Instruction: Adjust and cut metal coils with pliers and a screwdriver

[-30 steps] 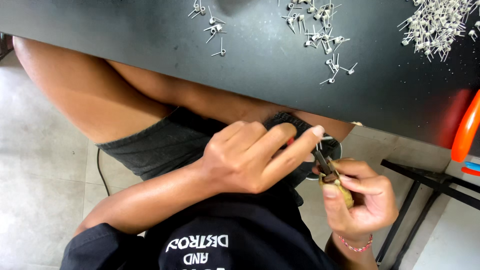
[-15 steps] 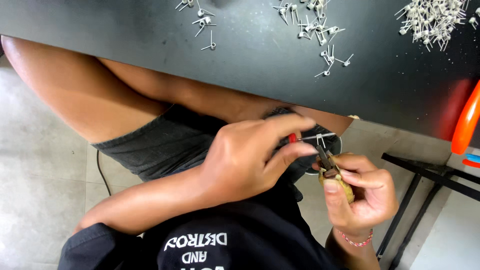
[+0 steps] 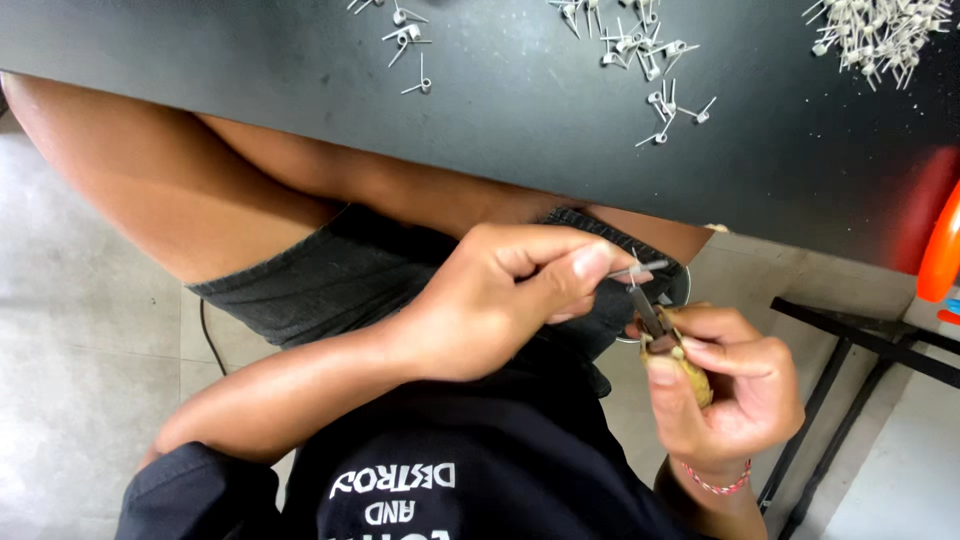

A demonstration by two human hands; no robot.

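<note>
Pliers (image 3: pixel 655 322) sit gripped in our right hand (image 3: pixel 730 395), tips touching the small metal pin (image 3: pixel 640 269) that our left hand (image 3: pixel 500 300) pinches just above, over our lap.

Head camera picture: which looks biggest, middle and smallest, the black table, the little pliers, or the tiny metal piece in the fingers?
1. Black table, by far the largest.
2. Small pliers in the right hand.
3. Small metal part pinched by the left hand; close to the pliers' size, partly hidden.
</note>
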